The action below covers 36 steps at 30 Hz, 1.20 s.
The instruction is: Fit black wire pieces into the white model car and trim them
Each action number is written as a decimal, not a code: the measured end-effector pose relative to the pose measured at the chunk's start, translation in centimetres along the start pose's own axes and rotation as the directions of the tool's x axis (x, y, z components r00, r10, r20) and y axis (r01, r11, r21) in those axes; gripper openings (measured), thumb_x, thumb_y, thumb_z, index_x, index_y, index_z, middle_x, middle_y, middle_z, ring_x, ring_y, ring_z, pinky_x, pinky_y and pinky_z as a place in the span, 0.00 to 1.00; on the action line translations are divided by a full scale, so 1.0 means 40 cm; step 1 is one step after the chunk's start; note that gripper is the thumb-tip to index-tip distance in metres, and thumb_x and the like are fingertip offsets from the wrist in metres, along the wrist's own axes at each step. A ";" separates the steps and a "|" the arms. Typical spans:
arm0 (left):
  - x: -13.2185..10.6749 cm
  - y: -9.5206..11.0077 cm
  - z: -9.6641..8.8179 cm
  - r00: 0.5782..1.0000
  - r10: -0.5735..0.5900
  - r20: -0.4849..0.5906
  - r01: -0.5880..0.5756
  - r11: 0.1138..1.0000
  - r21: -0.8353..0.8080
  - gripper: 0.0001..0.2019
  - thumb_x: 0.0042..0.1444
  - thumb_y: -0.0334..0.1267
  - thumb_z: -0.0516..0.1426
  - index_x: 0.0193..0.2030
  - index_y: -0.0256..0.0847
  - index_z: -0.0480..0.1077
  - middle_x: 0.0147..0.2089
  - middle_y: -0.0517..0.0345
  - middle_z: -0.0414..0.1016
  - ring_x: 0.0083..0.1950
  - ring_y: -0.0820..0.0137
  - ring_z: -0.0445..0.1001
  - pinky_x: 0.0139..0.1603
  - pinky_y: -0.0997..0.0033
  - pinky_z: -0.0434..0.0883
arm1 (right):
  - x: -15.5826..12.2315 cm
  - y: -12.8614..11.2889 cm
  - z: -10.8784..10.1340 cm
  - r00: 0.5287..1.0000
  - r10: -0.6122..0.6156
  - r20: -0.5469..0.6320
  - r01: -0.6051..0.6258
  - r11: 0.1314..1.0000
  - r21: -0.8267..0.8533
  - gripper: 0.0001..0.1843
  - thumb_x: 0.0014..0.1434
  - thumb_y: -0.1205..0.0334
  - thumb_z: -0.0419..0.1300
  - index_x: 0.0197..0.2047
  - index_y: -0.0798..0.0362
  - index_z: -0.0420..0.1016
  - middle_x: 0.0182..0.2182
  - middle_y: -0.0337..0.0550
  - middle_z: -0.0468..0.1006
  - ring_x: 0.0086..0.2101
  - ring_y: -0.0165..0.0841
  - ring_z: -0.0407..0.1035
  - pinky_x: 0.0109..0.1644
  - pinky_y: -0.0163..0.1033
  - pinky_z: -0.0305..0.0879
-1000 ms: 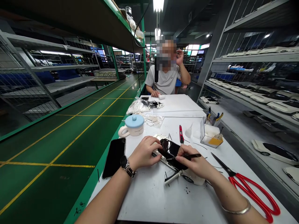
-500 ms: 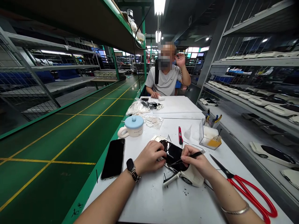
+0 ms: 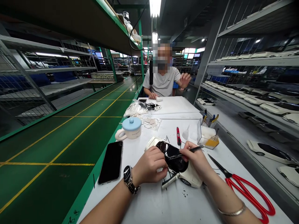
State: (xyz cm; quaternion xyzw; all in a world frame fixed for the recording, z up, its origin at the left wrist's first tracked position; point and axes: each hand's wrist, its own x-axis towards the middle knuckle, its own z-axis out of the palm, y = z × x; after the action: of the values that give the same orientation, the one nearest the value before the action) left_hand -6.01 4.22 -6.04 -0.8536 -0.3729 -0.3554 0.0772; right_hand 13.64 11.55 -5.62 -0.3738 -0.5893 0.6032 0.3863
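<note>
A white model car (image 3: 193, 175) with a glossy black roof lies on the table between my hands. Its small white door (image 3: 170, 181) stands out from the near side. My left hand (image 3: 150, 163) is closed at that side, fingertips pinched by the door opening; whatever they hold is too small to make out. In my right hand (image 3: 195, 157) is a pair of dark tweezers (image 3: 198, 147), gripped between thumb and fingers. The tips reach across the roof toward my left fingertips.
Red-handled scissors (image 3: 251, 193) lie at right, a red utility knife (image 3: 178, 136) beyond the car. A phone (image 3: 110, 162) and a blue-lidded mug (image 3: 133, 132) stand left. A clear tool box (image 3: 206, 137) sits back right. Across the table sits a person (image 3: 161, 82). Shelves of model cars (image 3: 272, 149) flank the right.
My left hand has shifted down along the car's near side, toward the door. The tweezers' tips have moved up over the roof. The person opposite has lowered a raised hand.
</note>
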 end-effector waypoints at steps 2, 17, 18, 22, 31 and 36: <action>0.005 0.010 -0.004 1.000 0.025 0.010 -0.025 1.000 -0.006 0.06 0.51 0.29 0.52 0.25 0.41 0.66 0.24 0.60 0.67 0.28 0.72 0.62 0.34 0.66 0.64 | -0.002 -0.002 0.025 1.000 0.022 0.005 -0.022 0.998 -0.055 0.18 0.52 0.54 0.63 0.24 0.51 0.57 0.14 0.34 0.65 0.20 0.28 0.56 0.27 0.35 0.51; -0.021 -0.049 0.012 0.990 -0.140 -0.023 0.139 0.989 -0.055 0.02 0.55 0.33 0.58 0.35 0.40 0.73 0.36 0.55 0.73 0.39 0.68 0.69 0.41 0.64 0.67 | -0.048 -0.070 0.006 0.993 -0.004 0.114 0.002 1.000 0.019 0.19 0.54 0.57 0.63 0.28 0.51 0.53 0.17 0.32 0.65 0.20 0.27 0.59 0.28 0.34 0.53; -0.021 -0.049 0.021 0.990 -0.139 -0.033 0.136 0.989 -0.062 0.03 0.55 0.32 0.57 0.35 0.41 0.73 0.36 0.55 0.73 0.39 0.68 0.69 0.41 0.64 0.67 | -0.049 -0.075 0.009 0.993 -0.014 0.120 0.011 1.000 0.019 0.19 0.55 0.57 0.63 0.28 0.51 0.53 0.18 0.31 0.65 0.21 0.27 0.59 0.28 0.34 0.54; -0.021 -0.046 0.032 0.987 -0.142 -0.069 0.136 0.987 -0.083 0.05 0.55 0.30 0.56 0.33 0.41 0.73 0.34 0.56 0.74 0.38 0.69 0.69 0.42 0.64 0.67 | -0.054 -0.089 0.015 0.988 -0.035 0.153 0.031 0.999 0.032 0.18 0.55 0.56 0.64 0.28 0.50 0.55 0.18 0.33 0.65 0.21 0.28 0.61 0.28 0.34 0.56; -0.003 -0.036 0.007 0.980 -0.165 -0.108 0.139 0.966 -0.219 0.05 0.57 0.29 0.56 0.34 0.40 0.73 0.33 0.56 0.74 0.38 0.69 0.70 0.43 0.63 0.68 | -0.143 0.019 -0.090 0.978 -0.209 -0.003 0.153 0.724 -0.673 0.19 0.52 0.46 0.63 0.37 0.48 0.62 0.59 0.46 0.66 0.57 0.48 0.59 0.59 0.52 0.55; 0.001 -0.034 0.009 0.987 -0.140 -0.085 0.111 0.955 -0.276 0.05 0.57 0.28 0.56 0.33 0.40 0.72 0.33 0.56 0.74 0.41 0.68 0.70 0.46 0.60 0.68 | -0.133 0.097 -0.106 0.992 -0.056 0.114 0.127 0.415 -0.901 0.26 0.37 0.58 0.68 0.35 0.50 0.57 0.65 0.52 0.53 0.50 0.47 0.63 0.52 0.52 0.61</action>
State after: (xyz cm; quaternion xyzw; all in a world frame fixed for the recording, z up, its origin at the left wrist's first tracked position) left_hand -6.75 5.36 -6.45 -0.8111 -0.3699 -0.4511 -0.0436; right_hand 19.63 8.50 -9.63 -0.4702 -0.8528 0.1813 0.1369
